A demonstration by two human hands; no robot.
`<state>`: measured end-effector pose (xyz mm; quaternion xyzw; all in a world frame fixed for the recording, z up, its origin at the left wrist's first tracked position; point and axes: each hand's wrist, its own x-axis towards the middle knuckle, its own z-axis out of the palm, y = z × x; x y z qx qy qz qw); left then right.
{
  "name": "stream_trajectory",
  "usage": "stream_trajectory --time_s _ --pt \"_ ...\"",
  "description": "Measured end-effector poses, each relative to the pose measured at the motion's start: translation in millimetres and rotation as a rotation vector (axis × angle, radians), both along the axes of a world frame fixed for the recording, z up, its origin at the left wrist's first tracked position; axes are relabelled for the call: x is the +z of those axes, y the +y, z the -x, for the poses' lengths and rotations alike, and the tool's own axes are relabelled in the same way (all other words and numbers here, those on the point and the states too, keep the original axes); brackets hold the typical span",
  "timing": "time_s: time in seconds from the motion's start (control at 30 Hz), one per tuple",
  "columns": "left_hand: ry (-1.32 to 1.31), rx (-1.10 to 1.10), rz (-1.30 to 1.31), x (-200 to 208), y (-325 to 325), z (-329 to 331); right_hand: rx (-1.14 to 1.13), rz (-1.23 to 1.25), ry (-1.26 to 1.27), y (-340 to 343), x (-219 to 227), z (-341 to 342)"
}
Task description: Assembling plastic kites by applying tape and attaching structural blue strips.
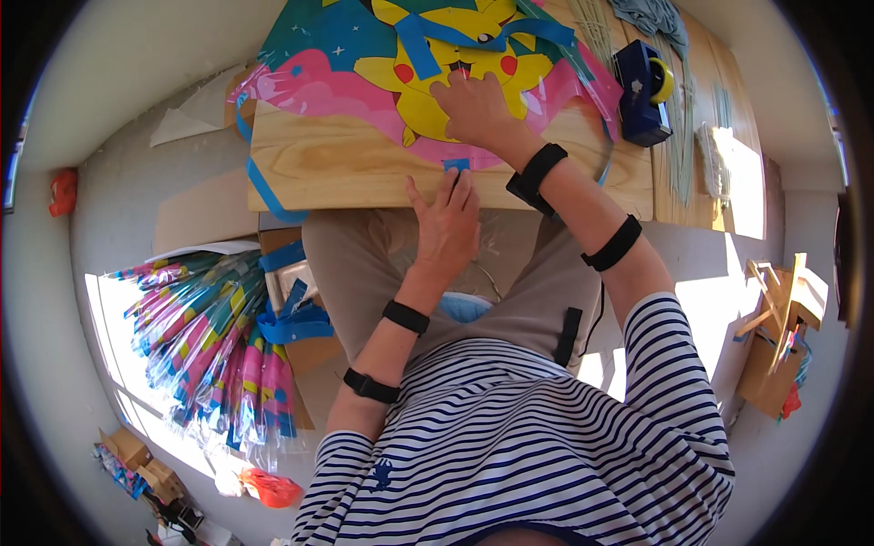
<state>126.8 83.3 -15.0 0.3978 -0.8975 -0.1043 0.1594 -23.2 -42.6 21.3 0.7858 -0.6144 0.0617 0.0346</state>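
Note:
A colourful plastic sheet (346, 100), apparently a kite sail, lies on the wooden table with a yellow cartoon character on teal and pink. My right hand (482, 111) rests palm down on the character's middle, its fingers bent but apart. Just past the sheet's near tip is my left hand (446, 223), fingers stretched toward a small blue patch (456, 165) and touching it, thumb spread aside. Blue ribbon (446, 33) lies across the character's face. Another strip of blue ribbon (264, 188) hangs over the table's left edge.
A dark blue tape dispenser (642, 96) with yellow tape stands right of the sheet. Thin pale sticks (683, 150) lie beyond it on the table (583, 182). At my left, several rolled plastic sheets (214, 332) are piled beside blue ribbon (296, 323). Cardboard boxes (769, 382) stand at the right.

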Motion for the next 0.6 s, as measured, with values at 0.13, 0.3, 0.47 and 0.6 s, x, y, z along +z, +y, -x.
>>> stream_trajectory --time_s 0.13,0.3,0.47,0.6 --pt "-0.021 0.006 -0.006 2 1 -3 -0.046 -0.089 -0.246 6 7 1" --pt "-0.033 0.005 -0.03 3 2 -1 -0.112 -0.162 -0.278 28 -30 2" --pt "-0.05 -0.004 -0.053 3 0 1 -0.349 0.112 -0.559 36 -25 29" --pt "-0.057 -0.011 -0.039 1 0 -3 -0.697 0.505 -0.596 72 9 128"
